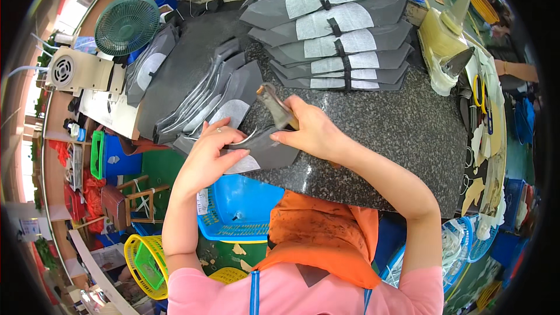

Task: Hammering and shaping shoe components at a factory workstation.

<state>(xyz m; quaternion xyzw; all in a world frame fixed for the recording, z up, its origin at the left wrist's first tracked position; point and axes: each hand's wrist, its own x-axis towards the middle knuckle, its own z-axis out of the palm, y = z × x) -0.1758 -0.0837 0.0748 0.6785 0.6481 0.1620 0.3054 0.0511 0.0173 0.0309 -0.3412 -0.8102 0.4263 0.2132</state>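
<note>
In front of me, my left hand [211,154] presses its thumb and fingers on a dark grey cut piece [274,150] with a white backing patch. A thin white curved edge shows beside its fingertips. My right hand [318,131] is closed around a hammer [275,108], whose worn metal head points up and away over the piece. The right thumb lies close to the grey material. Just beyond my left hand, a fanned row of similar grey pieces [204,102] leans on the worktop. Farther back are overlapping grey pieces [332,41] with white patches and black straps.
The speckled stone worktop [385,134] extends right. A yellowish glue bottle [443,35] and yellow-handled scissors [479,93] lie along the right side. A green fan [126,24] and beige machine [76,70] stand left. A blue basket [233,221] sits below the front edge.
</note>
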